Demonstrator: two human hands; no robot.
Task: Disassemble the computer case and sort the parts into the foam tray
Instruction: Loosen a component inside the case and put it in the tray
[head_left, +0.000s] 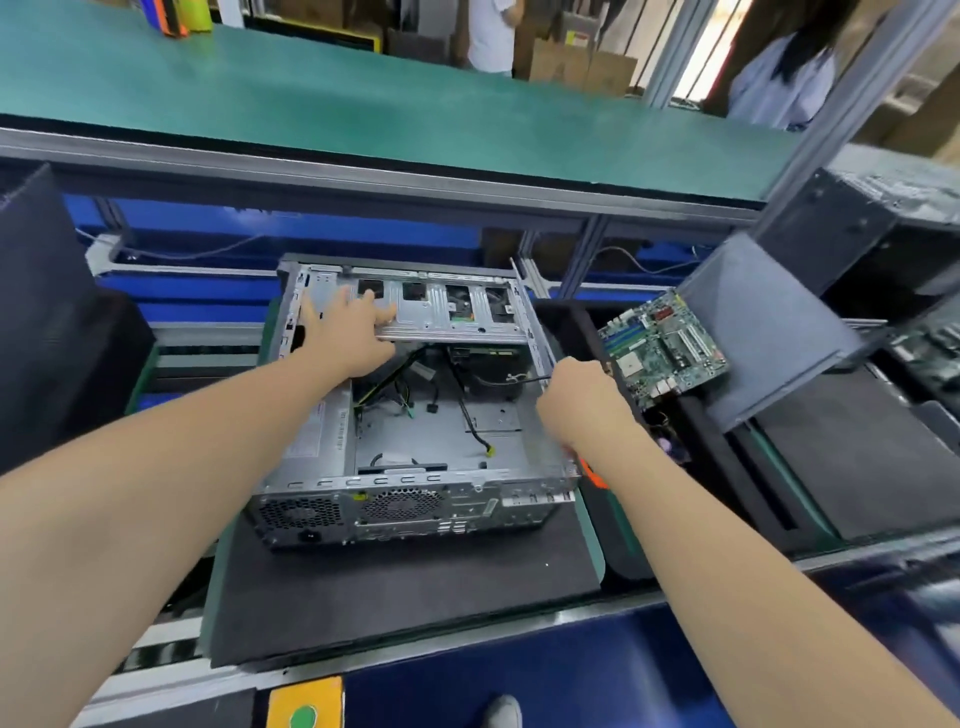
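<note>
An open grey computer case (415, 499) lies on a black mat (395, 597), rear panel toward me, loose cables inside. My left hand (348, 332) rests with straight fingers on the metal drive cage (447, 317) at the far end of the case. My right hand (582, 400) is curled at the case's right wall, gripping a screwdriver whose orange handle (589, 473) shows below my wrist. A green motherboard (665, 348) lies tilted in the black foam tray (722, 467) to the right.
A grey panel (763, 332) leans over the tray beside the motherboard. Dark cases stand at far left (47, 322) and far right (883, 234). A green-topped shelf (363, 109) runs overhead. A person stands behind it at top right. A yellow box (306, 701) sits at the near edge.
</note>
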